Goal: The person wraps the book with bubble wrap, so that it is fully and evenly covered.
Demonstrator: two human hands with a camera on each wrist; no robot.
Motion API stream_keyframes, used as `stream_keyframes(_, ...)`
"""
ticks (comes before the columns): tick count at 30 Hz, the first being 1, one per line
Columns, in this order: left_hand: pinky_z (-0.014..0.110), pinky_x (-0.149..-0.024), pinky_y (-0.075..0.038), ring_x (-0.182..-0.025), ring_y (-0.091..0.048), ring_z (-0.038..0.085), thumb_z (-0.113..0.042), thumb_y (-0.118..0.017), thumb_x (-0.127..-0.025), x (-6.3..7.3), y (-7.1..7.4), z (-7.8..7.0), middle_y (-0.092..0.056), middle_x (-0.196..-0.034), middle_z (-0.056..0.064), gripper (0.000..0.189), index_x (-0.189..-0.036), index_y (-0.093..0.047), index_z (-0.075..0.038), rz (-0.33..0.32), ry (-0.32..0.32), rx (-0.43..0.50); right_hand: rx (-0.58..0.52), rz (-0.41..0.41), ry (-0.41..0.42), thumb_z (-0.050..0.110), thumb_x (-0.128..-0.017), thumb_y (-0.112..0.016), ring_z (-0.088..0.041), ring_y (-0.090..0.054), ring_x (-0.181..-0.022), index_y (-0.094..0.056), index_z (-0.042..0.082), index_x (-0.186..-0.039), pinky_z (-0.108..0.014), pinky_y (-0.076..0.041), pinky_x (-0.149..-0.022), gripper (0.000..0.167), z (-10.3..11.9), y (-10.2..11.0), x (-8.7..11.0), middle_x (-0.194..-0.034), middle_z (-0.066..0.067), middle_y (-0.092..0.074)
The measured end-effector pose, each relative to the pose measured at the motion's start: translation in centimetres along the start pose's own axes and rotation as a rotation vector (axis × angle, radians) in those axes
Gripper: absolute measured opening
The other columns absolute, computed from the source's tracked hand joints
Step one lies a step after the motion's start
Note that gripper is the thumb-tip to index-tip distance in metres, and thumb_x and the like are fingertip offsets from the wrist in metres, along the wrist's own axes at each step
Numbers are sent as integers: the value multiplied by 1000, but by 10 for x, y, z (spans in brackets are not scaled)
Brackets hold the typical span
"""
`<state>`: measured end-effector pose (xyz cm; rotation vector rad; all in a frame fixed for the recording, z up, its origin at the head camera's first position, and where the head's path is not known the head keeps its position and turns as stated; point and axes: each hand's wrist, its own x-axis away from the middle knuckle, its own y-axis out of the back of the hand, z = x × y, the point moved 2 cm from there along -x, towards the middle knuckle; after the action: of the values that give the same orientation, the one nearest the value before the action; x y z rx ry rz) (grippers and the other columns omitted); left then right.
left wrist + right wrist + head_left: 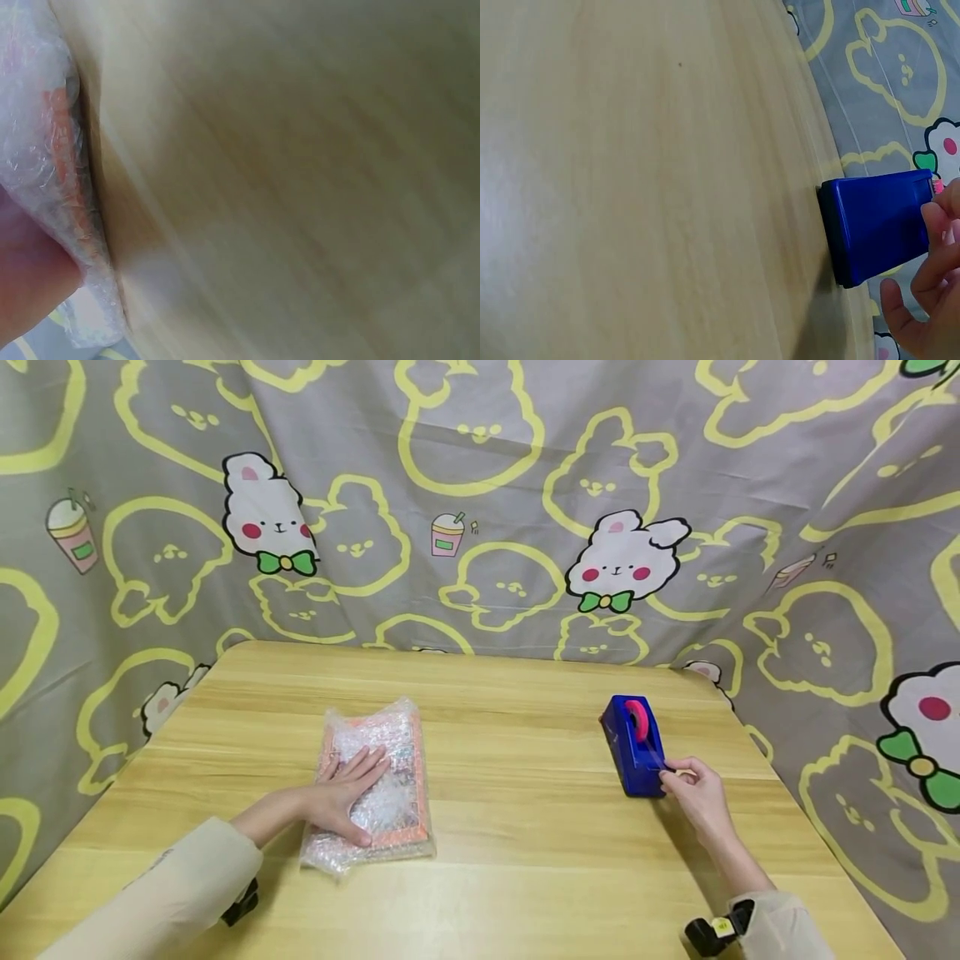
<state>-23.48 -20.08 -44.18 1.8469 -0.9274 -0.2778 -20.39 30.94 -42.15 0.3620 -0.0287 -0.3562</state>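
A flat, orange-edged rectangular item in bubble wrap (408,785) lies on the left half of the table. My left hand (337,802) rests on top of it with fingers spread. In the left wrist view, the wrap's edge (64,165) and part of that hand (34,277) show at the left. On the right stands a blue tape dispenser (624,756) with a pink-red hub (637,720). At its front edge, my right hand (701,797) pinches the end of the clear tape (655,753) between thumb and forefinger. The right wrist view shows the dispenser's blue side (881,221).
The wooden table (517,860) carries both things, with a wide stretch of tabletop between them. A grey curtain (510,443) with yellow outlines and white rabbits hangs behind the table and along both sides.
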Motion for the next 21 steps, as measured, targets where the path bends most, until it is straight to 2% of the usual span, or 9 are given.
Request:
stream_keyframes(4, 66, -99, 12, -134, 11, 45, -56, -69, -68, 0, 2, -1, 11, -149, 24, 116, -144, -3, 1, 7, 5, -20, 9, -5, -5, 1, -81, -58, -5, -56, -53, -60, 15, -84, -20, -45, -50, 14, 0, -1, 0, -52, 11, -54)
stream_keyframes(7, 66, -99, 12, -134, 11, 45, -57, -68, -69, 0, 4, -2, 12, -148, 24, 115, -144, -3, 1, 16, 4, -37, 14, -5, 8, 0, -82, -58, -5, -56, -53, -60, 5, -90, -20, -46, -51, 10, 1, -2, -1, -52, 11, -54)
stream_keyframes(12, 68, -98, 12, -133, 11, 46, -56, -68, -70, 0, 6, -2, 11, -148, 26, 114, -144, -3, 2, 10, -10, -35, 27, 5, 24, -1, -82, -57, -5, -55, -52, -56, -9, -100, -20, -46, -50, 20, 3, -2, -5, -52, 12, -53)
stream_keyframes(21, 66, -99, 12, -134, 12, 44, -57, -68, -70, -1, 4, -1, 12, -149, 23, 115, -145, -2, 0, 37, 17, -48, 49, 25, 19, -1, -83, -57, -5, -56, -53, -53, -12, -104, -20, -46, -51, 24, 0, 0, -2, -53, 10, -53)
